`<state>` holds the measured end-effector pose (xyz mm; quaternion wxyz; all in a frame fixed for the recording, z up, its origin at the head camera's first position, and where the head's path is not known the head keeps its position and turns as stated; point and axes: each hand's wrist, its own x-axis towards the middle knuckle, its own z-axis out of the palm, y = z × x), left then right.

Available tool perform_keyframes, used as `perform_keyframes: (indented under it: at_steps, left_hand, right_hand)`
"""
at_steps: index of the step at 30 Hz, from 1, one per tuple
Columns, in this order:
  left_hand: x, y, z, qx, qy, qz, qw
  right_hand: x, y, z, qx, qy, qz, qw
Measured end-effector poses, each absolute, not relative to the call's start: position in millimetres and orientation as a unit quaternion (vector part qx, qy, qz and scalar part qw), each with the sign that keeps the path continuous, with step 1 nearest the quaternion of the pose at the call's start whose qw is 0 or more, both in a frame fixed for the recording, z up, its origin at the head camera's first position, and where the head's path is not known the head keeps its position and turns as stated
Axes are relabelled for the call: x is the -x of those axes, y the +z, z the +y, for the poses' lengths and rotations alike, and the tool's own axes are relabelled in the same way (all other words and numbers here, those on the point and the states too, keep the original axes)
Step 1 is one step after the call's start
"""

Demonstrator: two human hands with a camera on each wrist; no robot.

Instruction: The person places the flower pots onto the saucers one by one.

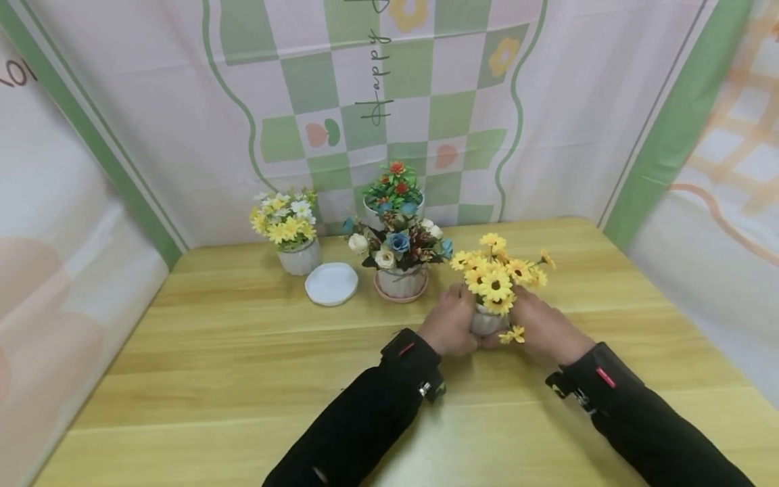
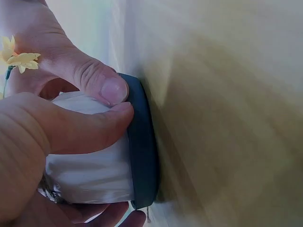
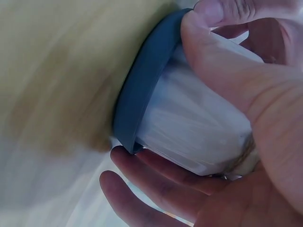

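A whitish flowerpot (image 1: 487, 322) with yellow daisy-like flowers (image 1: 496, 283) is between both hands at the right of the table in the head view. My left hand (image 1: 449, 325) grips it from the left, and my right hand (image 1: 549, 330) grips it from the right. Under the pot's base sits a dark blue saucer (image 2: 143, 151), plain in both wrist views. Both thumbs meet at its edge on the near side, with fingers curled round the far side. In the right wrist view, twine (image 3: 244, 153) circles the pot (image 3: 194, 120).
Left of the hands stands a pot of blue and cream roses (image 1: 398, 242) on a pink saucer (image 1: 402, 297). Behind it is a red-flowered plant (image 1: 394, 189). A white saucer (image 1: 331, 284) lies beside a pot of white and yellow daisies (image 1: 300, 257). Patterned curtains enclose the wooden table (image 1: 231, 379).
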<state>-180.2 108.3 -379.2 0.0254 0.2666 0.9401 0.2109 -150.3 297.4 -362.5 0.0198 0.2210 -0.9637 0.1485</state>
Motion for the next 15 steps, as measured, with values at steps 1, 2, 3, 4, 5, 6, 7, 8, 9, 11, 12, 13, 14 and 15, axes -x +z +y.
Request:
perform_keyframes:
  at_steps: [1, 2, 3, 4, 5, 6, 7, 8, 9, 11, 12, 13, 14, 15]
  left_hand:
    - [182.4, -379.3, 109.3, -0.264, 0.212, 0.940, 0.026]
    - [184.3, -378.9, 110.3, -0.262, 0.212, 0.941, 0.026]
    - [186.3, -378.7, 111.2, -0.261, 0.211, 0.942, 0.027]
    - [190.8, -383.1, 113.0, -0.261, 0.210, 0.942, 0.017]
    - [192.7, -382.6, 113.7, -0.259, 0.211, 0.942, 0.016]
    - [194.7, -382.2, 114.6, -0.259, 0.211, 0.943, 0.013]
    - [196.7, -381.9, 115.5, -0.257, 0.208, 0.944, 0.011]
    - [199.2, -382.2, 116.7, -0.255, 0.202, 0.946, 0.008]
    - [202.1, -383.0, 118.2, -0.251, 0.197, 0.948, 0.006]
    - [205.4, -379.9, 119.6, -0.241, 0.188, 0.952, 0.008]
    - [211.0, -384.4, 121.7, -0.238, 0.184, 0.954, 0.002]
    - [216.2, -389.0, 123.3, -0.235, 0.180, 0.955, -0.003]
    - [222.9, -395.5, 125.6, -0.232, 0.178, 0.956, -0.008]
    - [228.8, -401.8, 127.4, -0.228, 0.181, 0.957, -0.011]
  right_hand:
    - [151.9, -362.2, 297.7, -0.220, 0.151, -0.963, 0.020]
    - [154.0, -362.0, 297.7, -0.222, 0.152, -0.963, 0.024]
    - [156.1, -361.8, 297.7, -0.226, 0.152, -0.962, 0.026]
    - [158.1, -361.5, 297.5, -0.227, 0.155, -0.961, 0.028]
    - [159.9, -361.1, 297.6, -0.227, 0.154, -0.961, 0.029]
    - [161.7, -360.5, 297.5, -0.227, 0.153, -0.961, 0.029]
    - [163.3, -359.9, 297.9, -0.222, 0.150, -0.963, 0.026]
    - [165.4, -359.4, 297.7, -0.218, 0.153, -0.964, 0.024]
    - [167.1, -358.8, 297.8, -0.212, 0.153, -0.965, 0.020]
    - [170.5, -357.7, 297.6, -0.197, 0.153, -0.968, 0.007]
    - [172.5, -357.2, 297.3, -0.191, 0.156, -0.969, 0.002]
    - [174.5, -356.9, 297.0, -0.186, 0.160, -0.969, 0.000]
    - [176.6, -356.8, 296.5, -0.182, 0.166, -0.969, -0.001]
    - [178.6, -356.8, 296.3, -0.179, 0.163, -0.970, -0.003]
